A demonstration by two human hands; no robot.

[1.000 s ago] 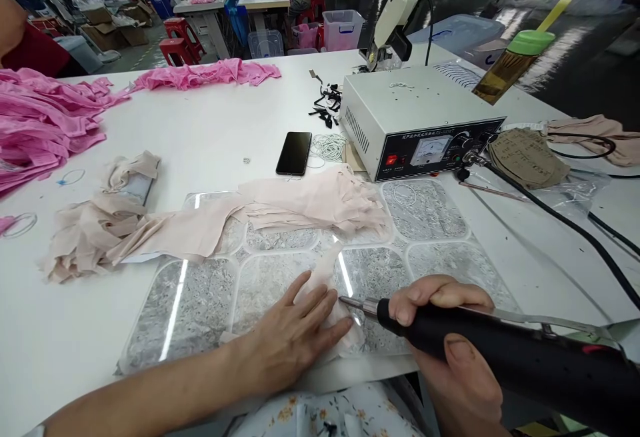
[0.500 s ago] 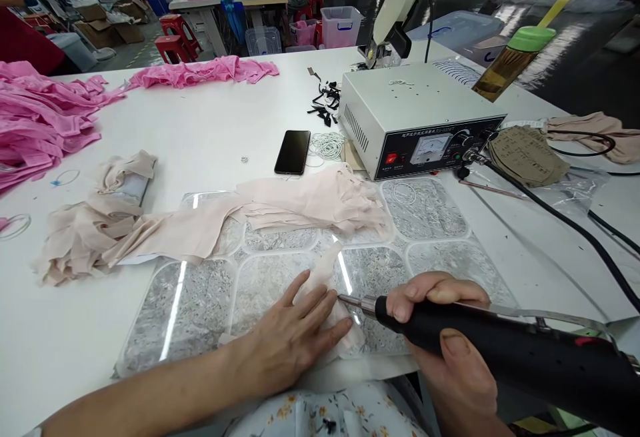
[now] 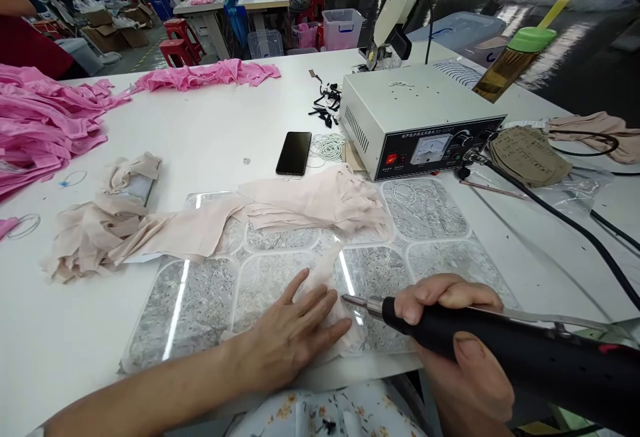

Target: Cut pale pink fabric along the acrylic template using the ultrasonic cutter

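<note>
Clearly, both hands are busy near the near edge of the table (image 3: 40, 317). One strip (image 3: 327, 267) of pale cloth lies by the near edge of one grey mat (image 3: 200, 304); the left hand (image 3: 295, 337) rests flat on it, fingers somewhat spread. The right hand (image 3: 473, 367) is wrapped around one black tool (image 3: 545, 357), whose single metal tip points at the strip, just beside the left fingers; whether it touches cloth I cannot tell. One beige stack (image 3: 310, 200) lies along the mat's far edge, and one beige heap (image 3: 95, 224) sits off its left edge. Beyond the far edge are one phone (image 3: 294, 153), one coil (image 3: 330, 147) of white cord and one machine (image 3: 425, 120). Two pink piles remain: one (image 3: 45, 124) at the table's left edge, another (image 3: 205, 76) along its far edge. One bottle (image 3: 510, 67) leans toward the right edge.
</note>
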